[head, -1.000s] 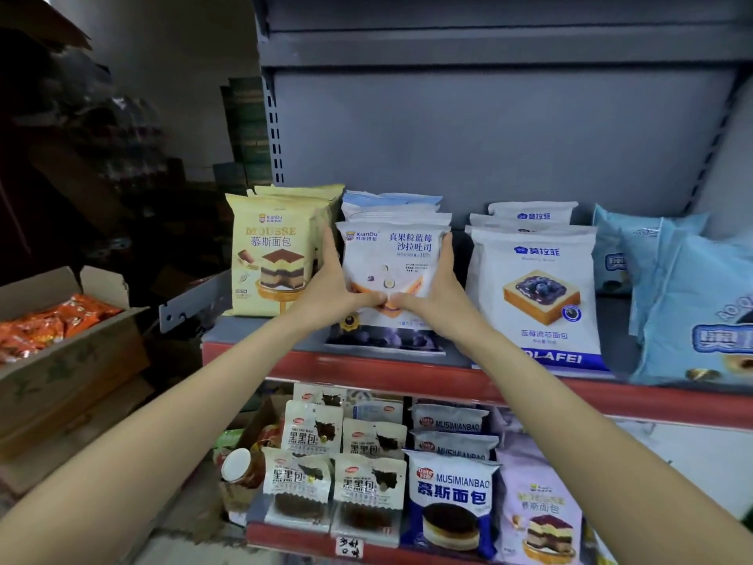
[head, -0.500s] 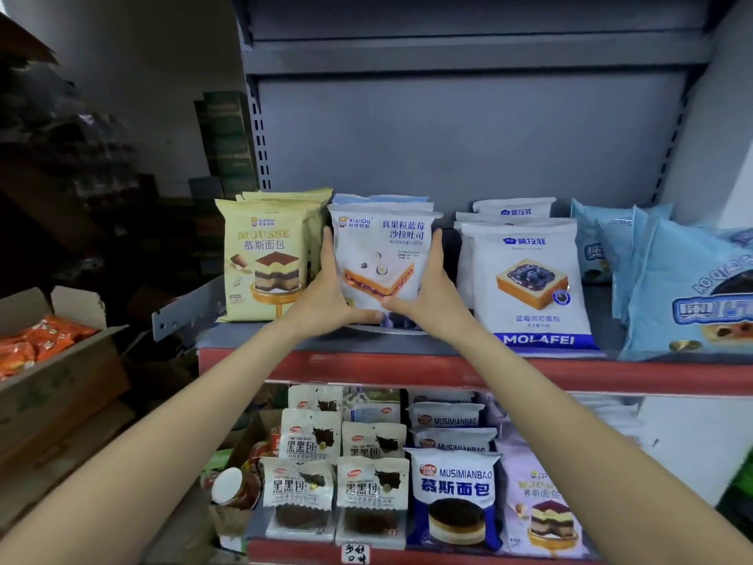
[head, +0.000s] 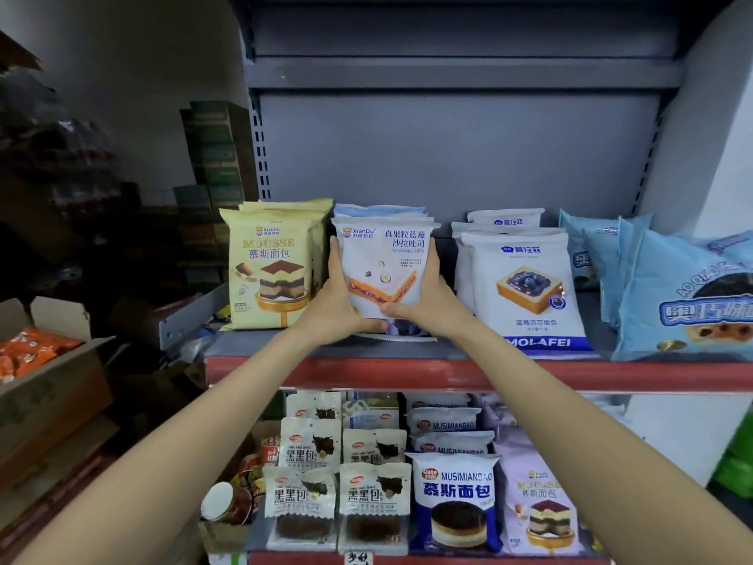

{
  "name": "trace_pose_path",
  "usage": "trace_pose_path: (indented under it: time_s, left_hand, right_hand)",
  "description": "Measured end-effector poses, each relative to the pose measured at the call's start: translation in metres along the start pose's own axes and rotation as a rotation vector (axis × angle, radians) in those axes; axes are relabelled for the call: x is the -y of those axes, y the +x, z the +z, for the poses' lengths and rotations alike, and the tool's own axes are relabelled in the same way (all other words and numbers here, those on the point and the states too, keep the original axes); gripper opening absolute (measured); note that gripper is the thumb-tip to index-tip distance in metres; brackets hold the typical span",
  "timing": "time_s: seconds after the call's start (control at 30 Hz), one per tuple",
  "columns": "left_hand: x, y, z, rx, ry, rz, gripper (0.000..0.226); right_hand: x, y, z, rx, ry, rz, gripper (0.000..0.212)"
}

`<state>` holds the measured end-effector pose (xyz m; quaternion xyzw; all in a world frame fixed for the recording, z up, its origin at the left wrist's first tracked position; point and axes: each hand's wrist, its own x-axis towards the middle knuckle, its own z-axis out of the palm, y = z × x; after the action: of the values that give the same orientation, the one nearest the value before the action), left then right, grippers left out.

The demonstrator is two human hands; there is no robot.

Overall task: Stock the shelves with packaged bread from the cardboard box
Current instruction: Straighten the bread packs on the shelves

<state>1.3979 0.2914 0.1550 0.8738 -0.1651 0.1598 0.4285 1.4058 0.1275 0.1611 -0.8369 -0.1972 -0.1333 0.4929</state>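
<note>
Sitting at far left, cardboard box (head: 49, 385) is open-topped, orange packets (head: 30, 352) inside. Red-edged upper shelf (head: 448, 373) carries rows: yellow mousse packs (head: 271, 267), white blueberry toast packs (head: 525, 287), pale blue packs (head: 684, 295) at right. Lower shelf (head: 407, 558) holds small black-bread packets (head: 338, 495) and mousse bread packs (head: 456, 499). Grey back panel (head: 448, 157) behind, dim storeroom with stacked cartons at left, contents blurry, probably drinks. Bread pack (head: 385, 271) is white with blue text and a sandwich-slice picture, upright at front of its row between yellow and blueberry packs, bottom edge hidden by thumbs. Left hand (head: 336, 303) and right hand (head: 426, 303) clasp its two sides, thumbs across lower front.
</note>
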Motion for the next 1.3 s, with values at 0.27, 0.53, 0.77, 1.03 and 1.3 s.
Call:
trace_pose_path:
  time_s: [0.27,0.53,0.77,1.03,1.3]
  left_hand:
    - [0.006,0.007,0.0,0.006,-0.064,-0.022,0.149]
    - [0.004,0.008,0.001,-0.021,0.036,-0.061,0.149]
    - [-0.014,-0.02,-0.012,-0.093,0.232,-0.071,0.12]
    - [-0.087,-0.064,0.009,-0.391,0.071,0.373,0.033]
    - [-0.114,-0.025,0.096,-0.031,0.018,0.183,0.095]
  right_hand:
    - [0.001,0.004,-0.001,0.06,-0.003,0.015,0.118]
    - [0.003,0.006,-0.002,0.012,-0.025,0.06,0.117]
    - [0.016,-0.028,-0.019,-0.037,-0.107,0.033,0.113]
    - [0.028,-0.098,-0.101,-0.191,-0.207,-0.309,0.054]
    - [-0.027,-0.099,-0.143,-0.118,-0.466,-0.055,0.065]
